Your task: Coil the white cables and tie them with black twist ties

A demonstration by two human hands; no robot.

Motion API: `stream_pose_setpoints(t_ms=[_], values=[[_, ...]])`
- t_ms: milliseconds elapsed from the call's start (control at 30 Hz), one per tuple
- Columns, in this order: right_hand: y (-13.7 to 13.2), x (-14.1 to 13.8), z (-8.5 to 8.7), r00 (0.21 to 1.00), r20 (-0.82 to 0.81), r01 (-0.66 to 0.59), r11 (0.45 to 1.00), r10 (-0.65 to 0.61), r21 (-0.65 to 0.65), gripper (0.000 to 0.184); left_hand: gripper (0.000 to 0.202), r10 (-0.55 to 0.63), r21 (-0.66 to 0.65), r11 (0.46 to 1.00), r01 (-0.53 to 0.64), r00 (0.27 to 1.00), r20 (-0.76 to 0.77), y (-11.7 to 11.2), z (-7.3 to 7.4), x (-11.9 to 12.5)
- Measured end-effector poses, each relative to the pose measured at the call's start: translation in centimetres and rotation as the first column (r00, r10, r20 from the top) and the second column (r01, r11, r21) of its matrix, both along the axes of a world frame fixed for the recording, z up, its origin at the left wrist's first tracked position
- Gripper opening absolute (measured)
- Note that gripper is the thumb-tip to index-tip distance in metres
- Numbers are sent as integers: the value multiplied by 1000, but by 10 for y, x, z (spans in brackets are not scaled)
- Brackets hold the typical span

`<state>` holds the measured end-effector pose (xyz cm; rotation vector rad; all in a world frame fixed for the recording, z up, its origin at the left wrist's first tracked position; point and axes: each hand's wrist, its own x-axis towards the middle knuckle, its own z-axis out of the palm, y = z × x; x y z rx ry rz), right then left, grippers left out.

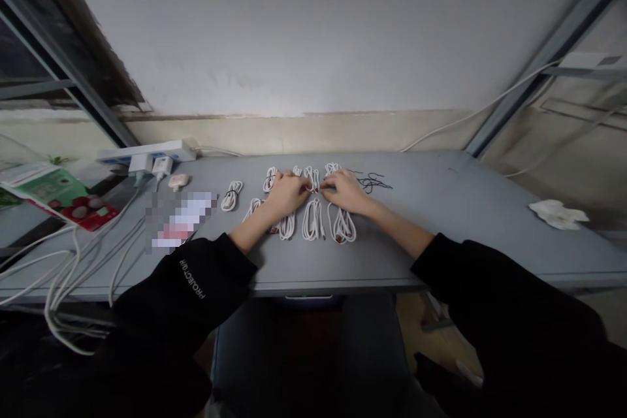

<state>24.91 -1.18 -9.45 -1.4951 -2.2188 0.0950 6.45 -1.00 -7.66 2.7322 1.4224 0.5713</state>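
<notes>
Head-camera view, looking forward and down at a grey surface (pixel 441 209) carrying a group of coiled white cables (pixel 313 220), each bundled into a narrow loop. The coils stand in two loose rows, side by side, directly beneath and in front of both hands. The left hand (pixel 289 192) and the right hand (pixel 345 191) lie close together at the middle of the group, palms down and partly curled, with the fingertips nearly meeting on the back-row coil (pixel 312 177). Both hands touch this coil; whether either is gripping it firmly cannot be told. Front-row coils lie just below the wrists. A separate single coil (pixel 232 196) lies to the left of the group, well beside the left hand. Thin dark cords (pixel 373 183) lie just beyond the right hand's fingers. Further left stand a white power strip (pixel 147 155) with a white adapter (pixel 162 166), a pale plug (pixel 179 181) and a pixelated, unidentifiable object (pixel 179 222). Loose white cables (pixel 63 274) hang over the near left edge. A crumpled white tissue (pixel 558 213) lies at far right. Black sleeves cover both forearms' upper ends.
</notes>
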Motion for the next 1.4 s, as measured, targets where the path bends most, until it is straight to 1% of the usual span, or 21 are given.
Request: stream_pose_setpoints(t_ms=[133, 267, 367, 500, 600, 700, 767, 833, 900, 967, 1067, 1133, 1167, 1233, 1300, 1367, 1400], values=[[-1, -3, 0, 999, -28, -21, 999, 20, -37, 19, 23, -16, -7, 1000, 16, 999, 49, 2, -2, 1], [-4, -5, 1, 999, -39, -33, 996, 30, -83, 16, 24, -32, -29, 999, 35, 992, 119, 2, -3, 2], [-4, -6, 2, 998, -65, -25, 996, 20, -82, 15, 23, -51, -33, 998, 57, 986, 161, 3, -3, 2], [-3, -6, 2, 995, -95, 27, 999, -31, -46, 14, 22, -59, -19, 998, 65, 975, 214, 2, -2, 4], [-2, -5, 3, 989, -143, 36, 999, -36, -6, 15, 21, -59, 27, 998, 54, 966, 250, 0, 0, 5], [-2, -6, 4, 969, -243, 56, 997, -41, 54, 12, 19, -58, 98, 995, 28, 947, 315, -3, 3, 5], [-3, -7, 6, 943, -332, 80, 990, -36, 120, 9, 18, -81, 145, 989, 28, 924, 373, -6, 5, 5], [-5, -8, 8, 903, -429, 92, 977, 0, 192, 9, 17, -110, 182, 983, 34, 896, 430, -8, 7, 4], [-7, -10, 8, 843, -534, 67, 972, 66, 226, 13, 17, -130, 196, 980, 40, 870, 476, -11, 9, 4], [-10, -12, 8, 748, -656, 38, 980, 100, 193, 19, 19, -154, 202, 978, 58, 852, 501, -13, 10, 3], [-13, -15, 8, 566, -821, -14, 996, 76, 82, 32, 19, -216, 231, 967, 111, 837, 502, -15, 10, 3], [-13, -16, 8, 462, -883, -87, 995, 84, 49, 38, 19, -261, 259, 955, 146, 827, 497, -15, 9, 3], [-13, -17, 9, 422, -901, -120, 991, 99, 53, 39, 19, -285, 271, 948, 166, 824, 491, -14, 9, 3], [-11, -17, 9, 382, -915, -144, 986, 132, 83, 38, 17, -345, 299, 928, 223, 816, 464, -14, 7, 4], [-7, -16, 7, 371, -918, -121, 987, 143, 105, 36, 14, -405, 335, 902, 272, 803, 437, -15, 7, 5], [-5, -17, 5, 366, -922, -90, 991, 127, 101, 36, 10, -400, 357, 899, 254, 809, 432, -18, 7, 7], [-5, -17, 4, 363, -924, -81, 992, 118, 94, 36, 6, -366, 356, 910, 213, 817, 445, -20, 8, 7]])
